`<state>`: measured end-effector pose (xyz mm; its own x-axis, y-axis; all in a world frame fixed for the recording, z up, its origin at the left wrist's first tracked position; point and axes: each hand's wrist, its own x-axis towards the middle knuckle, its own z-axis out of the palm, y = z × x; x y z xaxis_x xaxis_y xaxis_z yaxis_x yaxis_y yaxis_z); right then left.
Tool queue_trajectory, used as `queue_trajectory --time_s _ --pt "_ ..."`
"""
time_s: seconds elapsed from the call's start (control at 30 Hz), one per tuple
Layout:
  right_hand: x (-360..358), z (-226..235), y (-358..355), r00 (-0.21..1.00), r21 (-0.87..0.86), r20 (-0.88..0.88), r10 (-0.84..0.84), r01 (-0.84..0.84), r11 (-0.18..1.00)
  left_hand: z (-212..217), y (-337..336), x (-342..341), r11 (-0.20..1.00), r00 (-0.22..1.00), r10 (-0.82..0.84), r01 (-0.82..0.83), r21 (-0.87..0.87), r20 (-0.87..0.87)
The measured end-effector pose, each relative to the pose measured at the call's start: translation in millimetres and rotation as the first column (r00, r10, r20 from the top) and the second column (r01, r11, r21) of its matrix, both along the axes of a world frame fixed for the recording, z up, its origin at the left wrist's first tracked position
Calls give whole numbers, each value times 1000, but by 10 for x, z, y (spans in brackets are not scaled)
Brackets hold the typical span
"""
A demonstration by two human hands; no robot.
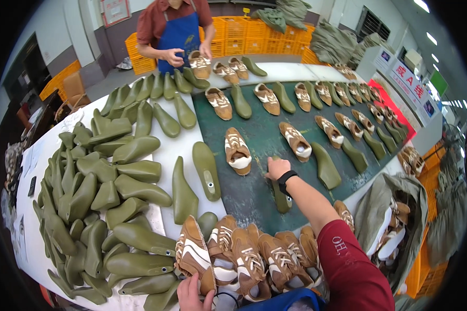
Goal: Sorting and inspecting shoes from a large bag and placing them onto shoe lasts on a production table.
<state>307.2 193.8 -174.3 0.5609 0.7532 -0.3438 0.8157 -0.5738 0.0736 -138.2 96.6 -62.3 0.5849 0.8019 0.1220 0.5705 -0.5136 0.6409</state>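
Observation:
At the near edge of the table, my left hand (194, 294) is closed on the heel end of a brown sneaker (194, 251) with white stripes, which stands tilted. More brown sneakers (249, 262) with white laces crowd beside it. Reaching forward, my right hand (278, 169) grips the far end of a green shoe last (282, 201) on the dark green conveyor belt (254, 199). Part of that last is hidden by my hand and wrist. Two loose green lasts (184, 194) lie on the white table between the pile and the belt.
A large heap of green lasts (96, 192) covers the left of the white table. Sneakers paired with lasts (324, 166) line the belt. A co-worker (176, 31) across the table handles a sneaker. A grey sack of shoes (394, 228) stands at the right, orange crates (238, 36) behind.

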Motion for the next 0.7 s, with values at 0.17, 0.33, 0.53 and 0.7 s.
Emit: queue_trajectory --time_s 0.17,0.33,0.53,0.7 --pt "150 -407 -608 991 -15 -134 -28 27 1000 -83 -44 -37 999 999 -20 22 44 -26" --pt "87 -453 -910 990 120 -120 70 -55 991 -134 -74 5 991 995 -57 65 114 -76" --pt "-33 208 -1240 952 318 -279 124 -30 948 97 -339 129 985 992 -116 110 135 39" --pt "250 1369 -2409 898 682 -322 299 1 731 545 -753 552 975 968 -200 181 131 155"
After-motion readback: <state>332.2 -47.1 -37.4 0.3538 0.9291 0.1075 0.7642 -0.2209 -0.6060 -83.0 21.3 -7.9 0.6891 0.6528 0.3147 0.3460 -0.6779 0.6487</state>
